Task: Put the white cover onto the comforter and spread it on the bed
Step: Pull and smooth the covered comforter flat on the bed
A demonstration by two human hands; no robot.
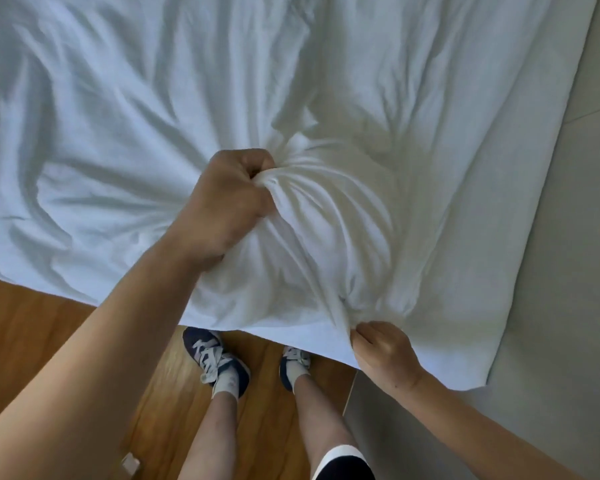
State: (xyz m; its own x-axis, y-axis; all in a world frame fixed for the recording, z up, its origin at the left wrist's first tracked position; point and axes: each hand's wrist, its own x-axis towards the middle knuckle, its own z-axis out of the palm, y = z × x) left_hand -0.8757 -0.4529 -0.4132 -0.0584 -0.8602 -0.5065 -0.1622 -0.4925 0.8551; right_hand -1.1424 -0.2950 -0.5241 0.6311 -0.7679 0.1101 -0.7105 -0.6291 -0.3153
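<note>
**A:** Where do you have the crumpled white fabric cover (153,116) just now?

**B:** It lies across the bed, filling most of the view, and its near edge hangs over the brown wooden plank floor (32,323) in front of your navy lace-up sneakers (219,358). On the right it ends along a pale grey strip of floor (575,271).

**A:** And the hands?

**B:** Your left hand (229,202) is a closed fist, fingers curled tight round a gathered knot of the cloth, well in from the near edge. Folds fan out from that fist, so you are likely gripping through the cover to catch the comforter inside (the filling itself cannot be seen). Your right hand (381,355) sits at the near hem, fingers curled and pinching a bunched fold of the edge.

**A:** Why hold it in two places?

**B:** I judge that the fist pins the inner layer while your hem hand draws the cover along over it. That would seat the filling toward the near right corner.

**A:** How far along are you?

**B:** The cover looks mostly on, yet it is deeply wrinkled, so the spreading is not yet done.
</note>
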